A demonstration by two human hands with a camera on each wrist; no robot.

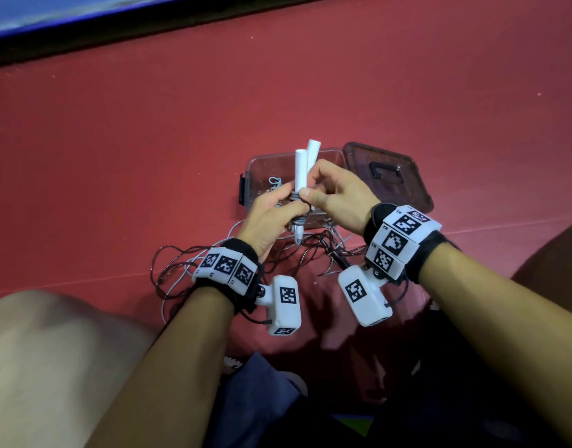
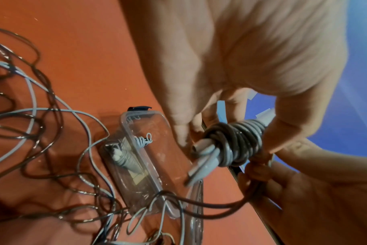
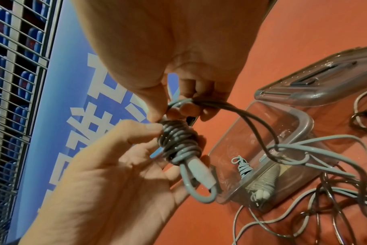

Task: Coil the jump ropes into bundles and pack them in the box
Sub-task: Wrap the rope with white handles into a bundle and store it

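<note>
I hold a jump rope over the clear plastic box [image 1: 253, 169]. Its two white handles [image 1: 302, 168] stand side by side and point up. Grey and dark cord is wound around them in a tight coil [image 2: 235, 142]. My left hand [image 1: 286, 202] grips the handles at the coil, thumb against the windings. My right hand [image 1: 312, 185] pinches the cord [image 3: 212, 103] just above the coil [image 3: 178, 142]. From there the cord trails down to the floor. One coiled grey bundle [image 2: 126, 159] lies in the box [image 3: 300, 119].
The box lid [image 1: 388, 176] lies flat to the right of the box. Loose grey and dark rope loops [image 1: 187, 273] sprawl over the red floor in front of the box, between my wrists. My knee [image 1: 52, 344] is at the lower left. A blue banner runs along the far edge.
</note>
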